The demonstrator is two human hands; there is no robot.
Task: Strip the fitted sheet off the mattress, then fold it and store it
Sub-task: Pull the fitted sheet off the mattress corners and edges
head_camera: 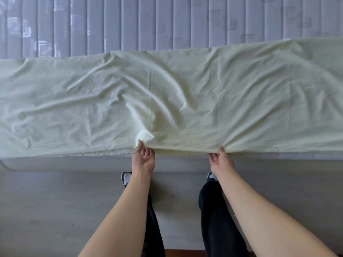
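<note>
The pale yellow cotton fitted sheet lies as a long folded band across the grey quilted mattress. Left hand and right hand each pinch its near edge. Folding looks underway; the next move likely calls for lifting that edge over evenly.

Both bare forearms reach forward and slightly inward from the lower edge of the view, well apart from each other. The left hand is turned palm up, its thumb raised and its fingers curled at the near edge of the sheet, pinching it. The right hand is also palm up, its fingers curled under the same edge and its thumb on top, gripping it.
</note>
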